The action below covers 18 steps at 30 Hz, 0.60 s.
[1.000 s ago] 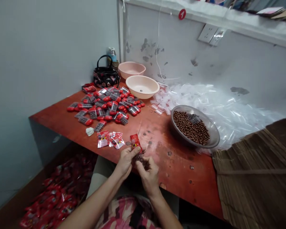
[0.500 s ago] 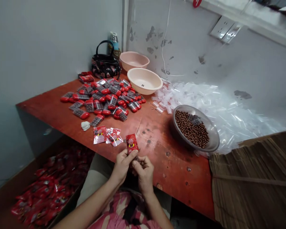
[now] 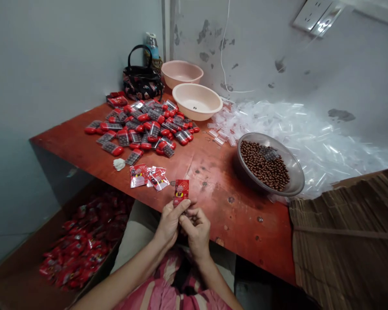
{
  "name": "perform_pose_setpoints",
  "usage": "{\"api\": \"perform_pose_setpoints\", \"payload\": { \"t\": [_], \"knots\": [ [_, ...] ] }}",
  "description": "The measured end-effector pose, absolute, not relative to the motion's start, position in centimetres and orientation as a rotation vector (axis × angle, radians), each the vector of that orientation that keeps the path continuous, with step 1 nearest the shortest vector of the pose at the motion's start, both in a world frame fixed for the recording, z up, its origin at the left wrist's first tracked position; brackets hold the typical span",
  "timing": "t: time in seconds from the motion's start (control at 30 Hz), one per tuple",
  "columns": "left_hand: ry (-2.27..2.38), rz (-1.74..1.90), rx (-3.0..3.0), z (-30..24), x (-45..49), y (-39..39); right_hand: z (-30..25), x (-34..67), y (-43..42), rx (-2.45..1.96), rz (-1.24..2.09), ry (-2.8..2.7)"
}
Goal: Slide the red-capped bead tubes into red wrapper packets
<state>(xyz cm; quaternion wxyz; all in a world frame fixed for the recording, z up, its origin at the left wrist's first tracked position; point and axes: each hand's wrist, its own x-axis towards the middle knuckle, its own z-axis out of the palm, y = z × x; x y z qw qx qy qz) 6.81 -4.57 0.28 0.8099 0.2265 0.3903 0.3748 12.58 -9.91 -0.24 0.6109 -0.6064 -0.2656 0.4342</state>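
Observation:
My left hand [image 3: 169, 223] and my right hand [image 3: 197, 229] meet at the near edge of the red table [image 3: 213, 181]. Both pinch the bottom of a small red packet [image 3: 181, 192] that stands upright above my fingers. Just left of it lie a few flat red-and-clear packets [image 3: 148, 176]. Farther back on the table is a pile of several filled packs with red ends [image 3: 142, 129]. A metal bowl of small brown balls [image 3: 268, 163] stands to the right.
Two pink basins [image 3: 197, 101] and a black handbag [image 3: 142, 82] with a bottle sit at the back by the wall. Clear plastic bags [image 3: 310, 137] are heaped at the right. Brown cardboard [image 3: 345, 241] lies at the right. A box of red packets [image 3: 77, 245] stands below on the left.
The camera has tilted down and shifted a little. My hands have stayed together on the red packet, with the right fingers curling closer against its lower end.

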Motion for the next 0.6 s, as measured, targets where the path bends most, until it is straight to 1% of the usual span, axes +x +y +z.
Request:
{"api": "perform_pose_setpoints", "payload": {
  "t": [0.1,0.3,0.5,0.6],
  "knots": [
    [0.834,0.854,0.486,0.2,6.8,-5.1,-0.3,13.0,-9.9,-1.333,1.072,-0.543],
    [0.712,0.907,0.44,0.2,6.1,-3.6,-0.6,14.0,-9.8,-1.405,1.007,-0.595],
    [0.814,0.904,0.476,-0.5,6.9,-4.1,-0.8,13.4,-9.5,-1.428,0.951,-0.58],
    [0.854,0.923,0.499,-0.6,7.1,-4.9,-1.0,13.6,-9.1,-1.394,0.994,-0.515]
  ]
}}
